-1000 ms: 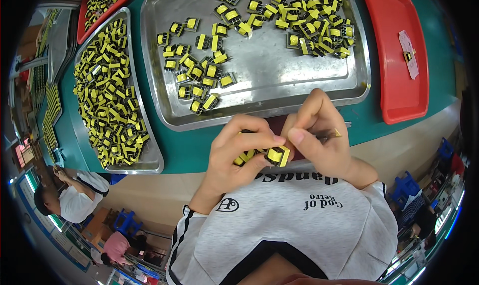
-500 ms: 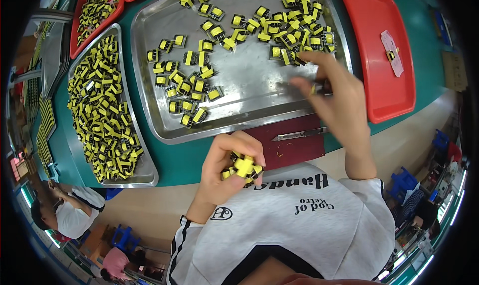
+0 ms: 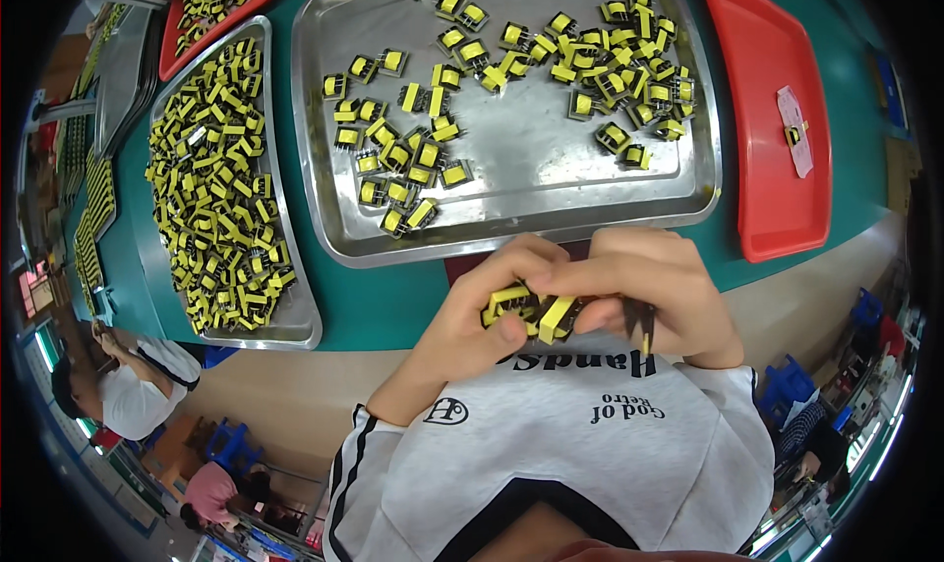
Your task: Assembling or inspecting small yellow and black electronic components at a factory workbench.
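My left hand [image 3: 470, 316] and my right hand [image 3: 654, 296] meet just in front of my chest, below the edge of the big steel tray [image 3: 511, 198]. Between the fingers of both hands sit a few small yellow-and-black wound parts [image 3: 531, 311], pressed together in a short row. My right hand also holds thin dark tweezers [image 3: 644, 326] that point downward. Loose yellow parts [image 3: 413, 149] lie scattered on the steel tray, with a denser cluster [image 3: 619, 70] toward its far right.
A second steel tray [image 3: 295, 321] at the left is heaped with yellow parts. A red tray [image 3: 777, 169] with a white slip stands at the right, another red tray [image 3: 197, 1] at far left. The table top is green. Other people sit below left.
My right hand came back from the steel tray to my left hand with another part. Both hands now hold the row of parts together.
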`<state>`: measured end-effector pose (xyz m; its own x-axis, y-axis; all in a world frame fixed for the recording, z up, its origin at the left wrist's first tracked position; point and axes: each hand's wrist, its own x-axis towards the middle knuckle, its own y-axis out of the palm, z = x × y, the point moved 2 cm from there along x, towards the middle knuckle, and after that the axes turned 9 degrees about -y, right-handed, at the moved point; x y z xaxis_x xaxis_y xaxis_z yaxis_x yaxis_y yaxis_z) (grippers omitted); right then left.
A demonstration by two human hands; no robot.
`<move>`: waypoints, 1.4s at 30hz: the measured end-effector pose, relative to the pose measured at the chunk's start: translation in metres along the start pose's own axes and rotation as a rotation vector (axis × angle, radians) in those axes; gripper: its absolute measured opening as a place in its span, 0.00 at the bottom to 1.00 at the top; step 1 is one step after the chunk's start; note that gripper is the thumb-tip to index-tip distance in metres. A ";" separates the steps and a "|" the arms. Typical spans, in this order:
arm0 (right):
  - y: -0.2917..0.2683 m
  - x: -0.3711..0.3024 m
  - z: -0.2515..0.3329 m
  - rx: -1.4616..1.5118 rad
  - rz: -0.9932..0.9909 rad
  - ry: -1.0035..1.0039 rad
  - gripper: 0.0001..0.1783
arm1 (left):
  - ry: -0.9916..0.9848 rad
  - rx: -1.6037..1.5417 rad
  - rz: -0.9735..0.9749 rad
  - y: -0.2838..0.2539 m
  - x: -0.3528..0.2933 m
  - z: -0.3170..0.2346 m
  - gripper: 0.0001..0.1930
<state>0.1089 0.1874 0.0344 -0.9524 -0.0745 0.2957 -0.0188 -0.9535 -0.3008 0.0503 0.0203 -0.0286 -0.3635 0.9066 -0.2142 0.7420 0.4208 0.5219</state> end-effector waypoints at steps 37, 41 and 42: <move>0.009 -0.003 -0.010 -0.206 -0.094 -0.267 0.24 | 0.101 0.085 0.004 -0.002 -0.002 -0.002 0.31; 0.013 -0.010 -0.015 -0.004 -0.150 -0.138 0.26 | 0.078 0.019 -0.147 0.004 -0.003 -0.009 0.32; 0.014 -0.010 -0.016 0.112 -0.111 -0.071 0.27 | 0.184 0.103 -0.140 -0.001 -0.003 -0.006 0.33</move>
<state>0.1137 0.1798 0.0124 -0.9225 0.0162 0.3858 -0.0847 -0.9833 -0.1612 0.0479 0.0168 -0.0235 -0.5564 0.8222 -0.1200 0.7269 0.5516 0.4090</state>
